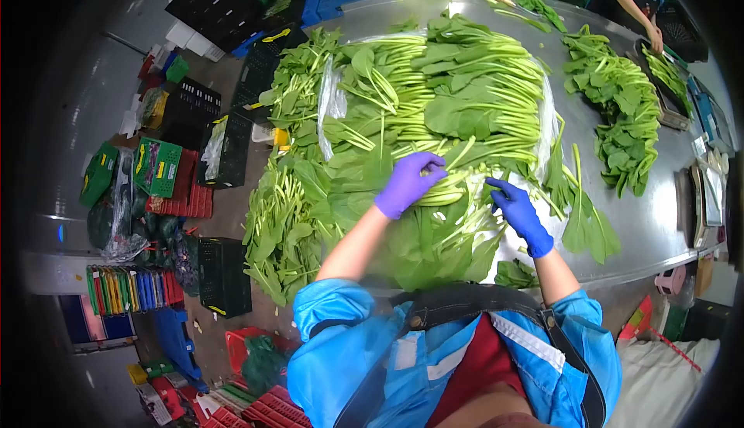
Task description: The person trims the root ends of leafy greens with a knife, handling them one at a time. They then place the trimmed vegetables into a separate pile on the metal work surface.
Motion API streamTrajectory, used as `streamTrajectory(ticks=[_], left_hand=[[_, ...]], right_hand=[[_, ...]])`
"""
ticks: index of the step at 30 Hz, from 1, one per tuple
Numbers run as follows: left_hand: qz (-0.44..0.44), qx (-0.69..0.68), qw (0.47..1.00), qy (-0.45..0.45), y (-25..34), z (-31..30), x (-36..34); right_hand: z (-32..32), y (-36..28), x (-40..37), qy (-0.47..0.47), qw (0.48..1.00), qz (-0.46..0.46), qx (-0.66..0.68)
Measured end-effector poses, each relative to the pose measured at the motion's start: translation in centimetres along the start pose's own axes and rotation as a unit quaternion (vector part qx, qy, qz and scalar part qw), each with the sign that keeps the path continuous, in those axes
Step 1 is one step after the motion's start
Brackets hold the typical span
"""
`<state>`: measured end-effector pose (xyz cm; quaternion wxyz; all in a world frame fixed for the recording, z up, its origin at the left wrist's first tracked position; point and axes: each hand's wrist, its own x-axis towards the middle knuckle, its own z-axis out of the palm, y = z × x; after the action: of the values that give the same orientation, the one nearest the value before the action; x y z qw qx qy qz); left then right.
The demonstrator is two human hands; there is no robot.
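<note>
My left hand, in a purple glove, has its fingers curled round the pale stems of a small bunch of leafy greens. To the right, my right hand, in a darker blue glove, is beside the cut stem ends with its index finger pointing out; whether it pinches anything cannot be seen. Beyond both hands, a large pile of greens lies in rows on clear plastic, stems mostly to the right. Loose leaves lie right of my right hand.
The metal table carries another row of greens at the right. A co-worker's arm reaches over a crate at the upper right. More greens hang over the left edge. Crates stand on the floor at the left.
</note>
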<state>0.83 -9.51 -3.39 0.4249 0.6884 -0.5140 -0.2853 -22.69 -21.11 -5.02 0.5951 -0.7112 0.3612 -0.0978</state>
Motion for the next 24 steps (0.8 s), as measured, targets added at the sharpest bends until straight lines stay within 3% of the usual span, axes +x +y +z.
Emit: streamTrajectory(ticks=[1,2,3,5,6,9,10,12,13,15,17,19,21,23,24], left_hand=[[0.115,0.126,0.985,0.026,1.1,0.1,-0.7],[0.146,0.182,0.972,0.011,0.9,0.6,-1.2],[0.144,0.182,0.973,0.008,0.0,1.4,-1.7],[0.113,0.309,0.940,-0.090,-2.6,3.9,-2.4],[0.089,0.367,0.923,-0.077,-3.3,5.0,-2.7],[0.074,0.360,0.929,-0.046,-6.6,6.2,-2.5],[0.078,0.361,0.928,-0.044,-5.1,5.5,-2.3],[0.040,0.139,0.989,-0.003,-1.2,3.5,-3.4],[0.041,0.138,0.990,-0.005,1.4,2.4,-3.7],[-0.043,-0.041,0.993,-0.102,5.2,1.0,-4.5],[-0.022,-0.039,0.994,-0.104,4.4,1.8,-5.4],[-0.053,-0.096,0.977,-0.184,5.2,2.1,-6.1],[-0.057,-0.105,0.976,-0.180,5.1,2.5,-7.0],[-0.049,-0.161,0.972,-0.167,4.1,2.4,-7.8],[-0.052,-0.160,0.972,-0.164,4.2,2.2,-8.4]], right_hand=[[0.6,-0.3,0.2,-0.018,1.000,-0.019,0.017],[1.2,-1.0,0.4,-0.024,0.999,-0.027,0.011],[1.7,-1.7,0.6,-0.030,0.999,-0.036,0.005],[2.3,-1.5,1.1,-0.036,0.998,-0.045,0.010],[2.4,-1.1,1.3,-0.036,0.999,-0.037,0.010],[2.0,2.2,1.8,-0.018,1.000,-0.017,-0.019],[1.4,3.0,1.7,0.011,0.996,-0.011,-0.088],[0.4,4.1,0.8,0.038,0.988,0.005,-0.151],[0.2,3.5,0.4,0.039,0.988,0.007,-0.152],[0.4,1.2,-0.9,-0.023,0.994,-0.089,-0.058],[0.9,-1.6,-1.6,-0.041,0.993,-0.099,-0.051],[1.2,-2.8,-1.8,-0.068,0.968,-0.155,-0.187],[1.8,0.1,-1.4,-0.080,0.970,-0.153,-0.173],[1.6,2.6,-1.1,-0.110,0.967,-0.134,-0.189],[0.9,0.9,-1.6,-0.184,0.971,0.095,-0.119]])
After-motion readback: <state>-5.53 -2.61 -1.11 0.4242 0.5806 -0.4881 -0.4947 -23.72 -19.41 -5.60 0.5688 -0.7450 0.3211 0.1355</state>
